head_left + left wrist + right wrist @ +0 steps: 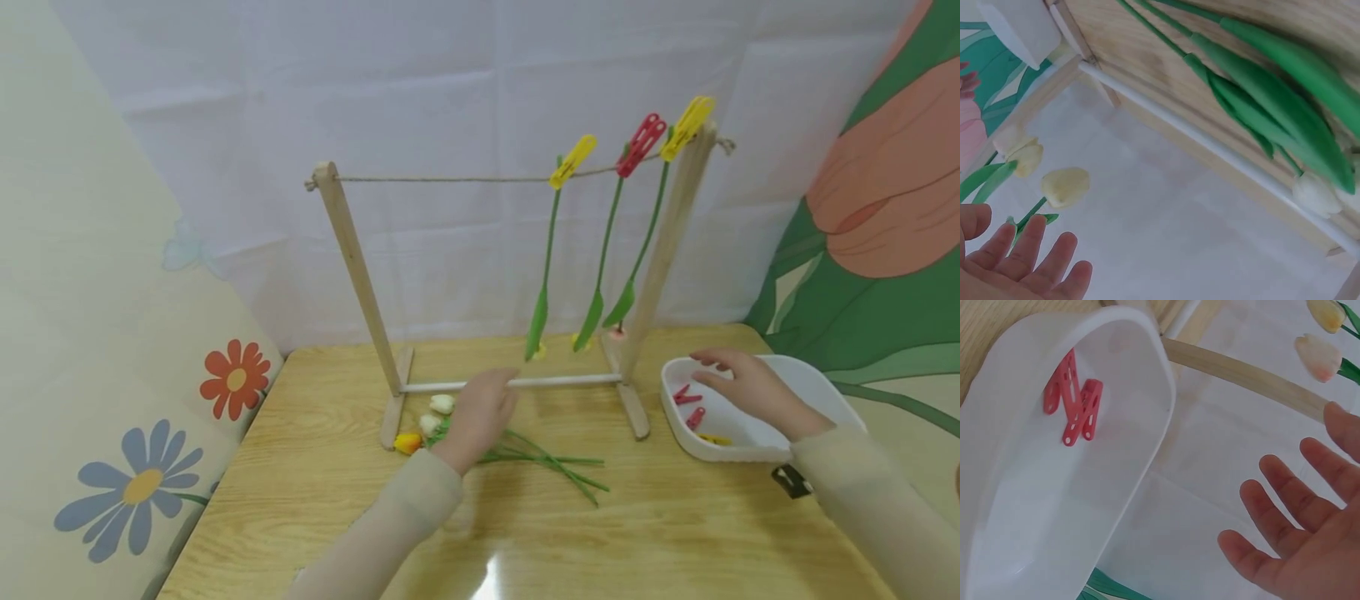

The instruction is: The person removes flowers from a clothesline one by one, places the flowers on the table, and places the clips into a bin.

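My left hand [482,417] is over several artificial tulips lying on the table; its fingers [1025,259] are extended and hold nothing. White tulip heads [442,404] and an orange-yellow tulip head [408,442] show left of it, with green stems [558,460] trailing right. Above the white tub [678,429], my right hand [746,387] has spread fingers [1291,494] and an empty palm. Red clothespins [1082,406] and a yellow clothespin [714,439] lie in the tub. Three tulips [550,250] hang head down from the rope, held by yellow and red clothespins [641,145].
A wooden frame [356,275] carries the rope [442,179] between two posts, with a white bar [555,382] low across it. White cloth [450,92] hangs behind. A black object [791,481] sits by the tub's near edge. Flower-printed panels flank the wooden table [300,492].
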A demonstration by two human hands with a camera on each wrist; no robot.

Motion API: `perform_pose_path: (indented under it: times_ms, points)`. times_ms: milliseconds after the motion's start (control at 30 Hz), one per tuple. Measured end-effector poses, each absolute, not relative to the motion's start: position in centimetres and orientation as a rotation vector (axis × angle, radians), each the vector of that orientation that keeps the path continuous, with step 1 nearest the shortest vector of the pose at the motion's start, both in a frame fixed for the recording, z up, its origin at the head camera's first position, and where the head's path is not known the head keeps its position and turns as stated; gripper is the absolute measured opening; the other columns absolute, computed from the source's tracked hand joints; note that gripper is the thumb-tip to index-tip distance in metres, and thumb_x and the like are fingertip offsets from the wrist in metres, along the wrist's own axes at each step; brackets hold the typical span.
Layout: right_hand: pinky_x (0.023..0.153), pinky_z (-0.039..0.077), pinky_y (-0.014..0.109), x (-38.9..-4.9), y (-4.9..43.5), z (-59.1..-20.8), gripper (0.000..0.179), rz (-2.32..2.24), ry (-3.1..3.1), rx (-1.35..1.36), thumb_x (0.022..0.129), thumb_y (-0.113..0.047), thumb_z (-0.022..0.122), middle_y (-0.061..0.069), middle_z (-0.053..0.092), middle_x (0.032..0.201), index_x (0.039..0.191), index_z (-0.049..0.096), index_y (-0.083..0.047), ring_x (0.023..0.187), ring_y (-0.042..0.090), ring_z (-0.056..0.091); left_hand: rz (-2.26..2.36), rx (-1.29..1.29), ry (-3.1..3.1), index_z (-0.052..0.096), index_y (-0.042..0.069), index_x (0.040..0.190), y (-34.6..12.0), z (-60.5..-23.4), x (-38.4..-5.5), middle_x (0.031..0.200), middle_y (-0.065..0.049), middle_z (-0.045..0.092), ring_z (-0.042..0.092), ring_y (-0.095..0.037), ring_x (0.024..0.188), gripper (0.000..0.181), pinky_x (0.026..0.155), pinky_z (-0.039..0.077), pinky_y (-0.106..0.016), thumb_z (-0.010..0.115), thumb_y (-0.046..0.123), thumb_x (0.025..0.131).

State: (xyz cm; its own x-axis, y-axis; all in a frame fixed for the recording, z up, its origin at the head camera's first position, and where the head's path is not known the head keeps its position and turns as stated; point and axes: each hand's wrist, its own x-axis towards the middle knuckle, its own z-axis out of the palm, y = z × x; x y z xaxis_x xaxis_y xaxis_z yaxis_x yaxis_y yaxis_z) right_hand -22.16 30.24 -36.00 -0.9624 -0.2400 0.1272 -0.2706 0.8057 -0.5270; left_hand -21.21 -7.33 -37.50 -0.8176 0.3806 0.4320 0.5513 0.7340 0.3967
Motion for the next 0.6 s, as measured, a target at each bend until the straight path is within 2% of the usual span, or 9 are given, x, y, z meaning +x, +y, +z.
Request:
perform_pose_path:
  times_ms: [233,467,600]
  points:
    - [0.087,0.042,0.064,-21.3,29.6,-35.5,0.041,0.904,-2.901,0.404,0.100,-0.017,0.055,0.038,0.053,0.123,0.124,0.053,0.016,0.107,0.052,0.051,-0.840,-0.703,-2.617,0.058,-0.002,0.126,-6.8,-35.9,-21.6,0.124,-0.017,0.062,0.057,-0.033,0.116,0.032,0.101,0.045,-0.044,0.056,0.016,0.099]
    - [0.086,0.042,0.064,-20.7,28.9,-34.9,0.041,0.949,-2.848,0.410,0.100,-0.017,0.055,0.037,0.053,0.124,0.126,0.053,0.015,0.106,0.050,0.053,-0.936,-0.653,-2.620,0.054,-0.001,0.131,-5.8,-34.2,-22.2,0.127,-0.016,0.060,0.056,-0.031,0.118,0.037,0.100,0.046,-0.043,0.054,0.019,0.101]
    - [0.086,0.042,0.065,-20.2,28.3,-34.5,0.039,0.957,-2.795,0.440,0.100,-0.015,0.056,0.037,0.054,0.122,0.125,0.053,0.015,0.107,0.052,0.052,-1.008,-0.632,-2.620,0.054,0.000,0.132,-5.3,-33.2,-22.5,0.130,-0.015,0.058,0.053,-0.030,0.122,0.037,0.104,0.042,-0.042,0.054,0.020,0.101]
